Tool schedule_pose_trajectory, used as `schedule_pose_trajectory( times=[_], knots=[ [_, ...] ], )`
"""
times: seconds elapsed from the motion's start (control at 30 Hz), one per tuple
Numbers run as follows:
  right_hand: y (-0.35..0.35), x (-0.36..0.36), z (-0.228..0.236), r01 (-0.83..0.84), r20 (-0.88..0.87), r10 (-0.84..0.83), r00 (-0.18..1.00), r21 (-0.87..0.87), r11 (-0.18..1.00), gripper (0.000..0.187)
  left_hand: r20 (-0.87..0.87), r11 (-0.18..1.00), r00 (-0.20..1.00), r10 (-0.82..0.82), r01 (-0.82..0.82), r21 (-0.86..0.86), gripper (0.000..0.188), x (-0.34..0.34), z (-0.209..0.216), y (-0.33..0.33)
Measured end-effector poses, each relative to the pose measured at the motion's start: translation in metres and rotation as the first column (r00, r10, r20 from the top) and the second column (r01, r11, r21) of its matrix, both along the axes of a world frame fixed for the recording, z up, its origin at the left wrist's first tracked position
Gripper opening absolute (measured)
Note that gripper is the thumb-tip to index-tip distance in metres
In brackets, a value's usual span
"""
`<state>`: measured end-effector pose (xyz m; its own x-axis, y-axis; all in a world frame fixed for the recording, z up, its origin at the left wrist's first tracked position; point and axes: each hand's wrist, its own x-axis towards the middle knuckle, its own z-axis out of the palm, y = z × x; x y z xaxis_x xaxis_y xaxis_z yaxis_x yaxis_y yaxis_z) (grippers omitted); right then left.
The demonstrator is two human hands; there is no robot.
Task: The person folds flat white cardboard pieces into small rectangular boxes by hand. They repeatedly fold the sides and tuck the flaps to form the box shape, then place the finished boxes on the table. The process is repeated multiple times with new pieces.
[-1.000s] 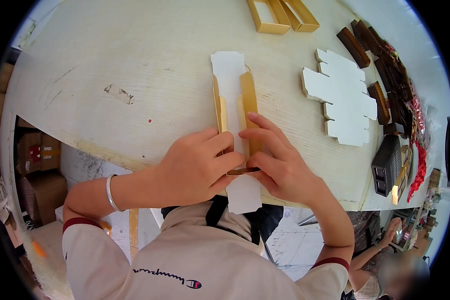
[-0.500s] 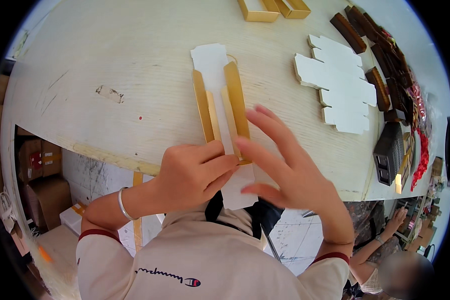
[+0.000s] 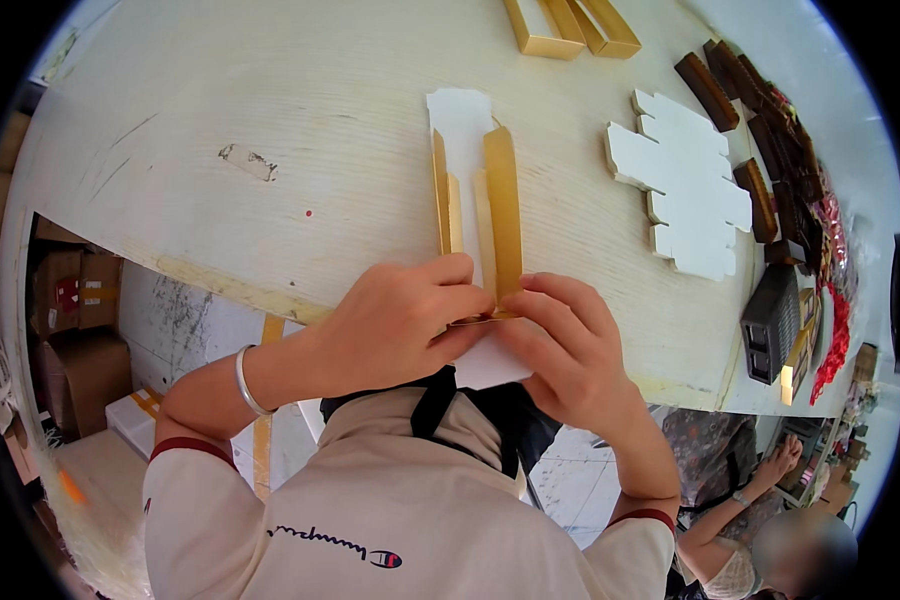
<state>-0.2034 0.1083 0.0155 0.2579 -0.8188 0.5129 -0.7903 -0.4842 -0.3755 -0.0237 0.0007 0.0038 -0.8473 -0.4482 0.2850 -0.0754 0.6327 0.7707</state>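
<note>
A part-folded card box (image 3: 509, 205), gold on one face and white on the other, lies lengthwise in front of me at the table's near edge. Its long gold sides stand up, and a white end flap lies flat at the far end. My left hand (image 3: 410, 305) pinches the near end from the left, fingertips at the folded corner. My right hand (image 3: 568, 345) grips that same end from the right, fingers closed on the card. Between and below the hands, a white flap sticks out toward my body. The fingertips partly cover the near corners.
To the right lies a stack of flat white card blanks (image 3: 685, 185). Two gold box trays (image 3: 545, 45) are at the far edge. Dark brown ridged pieces (image 3: 708, 92), a black case (image 3: 770, 320) and red cord (image 3: 832, 345) line the right side. Another person's hand (image 3: 782, 458) shows lower right.
My right hand has come in from its raised, spread position and closed on the box's near end. The left hand keeps its pinch. The whole view has shifted slightly.
</note>
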Motion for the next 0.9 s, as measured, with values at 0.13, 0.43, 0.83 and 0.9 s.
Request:
schedule_pose_trajectory(
  times=[0.13,0.43,0.83,0.9],
  knots=[
    [-0.009,-0.003,-0.001,-0.021,0.097,0.016,0.995,0.052,0.998,0.034,0.096,0.971,0.994,-0.062,0.037,0.236,0.014,0.001,0.009,-0.007],
    [-0.009,-0.006,0.006,-0.144,0.457,-0.089,0.885,0.451,0.881,0.026,0.061,0.989,0.989,-0.131,0.126,0.083,0.015,0.013,0.005,0.000],
    [0.001,0.012,-0.016,0.001,0.650,-0.233,0.724,0.336,0.942,0.052,0.000,0.896,0.988,0.157,-0.143,0.421,0.010,0.004,0.010,0.014],
    [-0.002,0.010,-0.013,0.030,0.575,-0.218,0.789,0.318,0.948,0.048,-0.005,0.872,0.981,0.195,-0.172,0.459,0.012,0.003,0.011,0.014]
  ],
)
